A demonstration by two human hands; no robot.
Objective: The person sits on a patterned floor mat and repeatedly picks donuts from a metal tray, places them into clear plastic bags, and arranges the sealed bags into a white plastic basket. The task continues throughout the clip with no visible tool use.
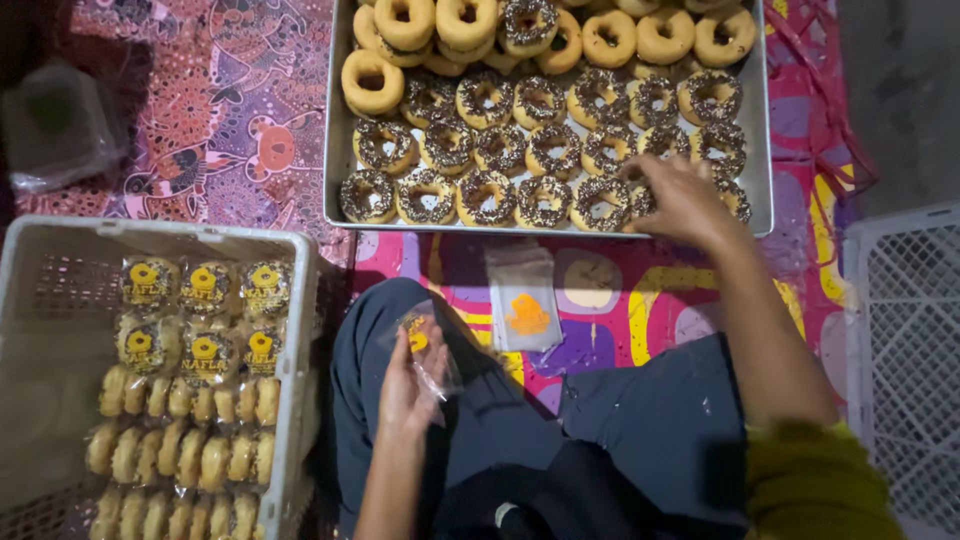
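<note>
Clear plastic bag (428, 345) with orange mark sits over the lap, left hand (408, 385) grip clamped on it. Right hand (683, 200) reaches into metal tray (762, 150), fingers closing on a sprinkled doughnut (640, 198) in the near row; hand hides it, full closure unclear. Spare bags (524, 300) lie on patterned mat (600, 300) between. White crate (290, 330) of bagged doughnuts stands at left.

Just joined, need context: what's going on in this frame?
A seated person's right hand reaches into a metal tray of doughnuts, its fingers on a sprinkled doughnut in the front row. The left hand holds a clear plastic bag over the lap. More bags lie on the mat, and a white crate to the left holds bagged doughnuts.
</note>
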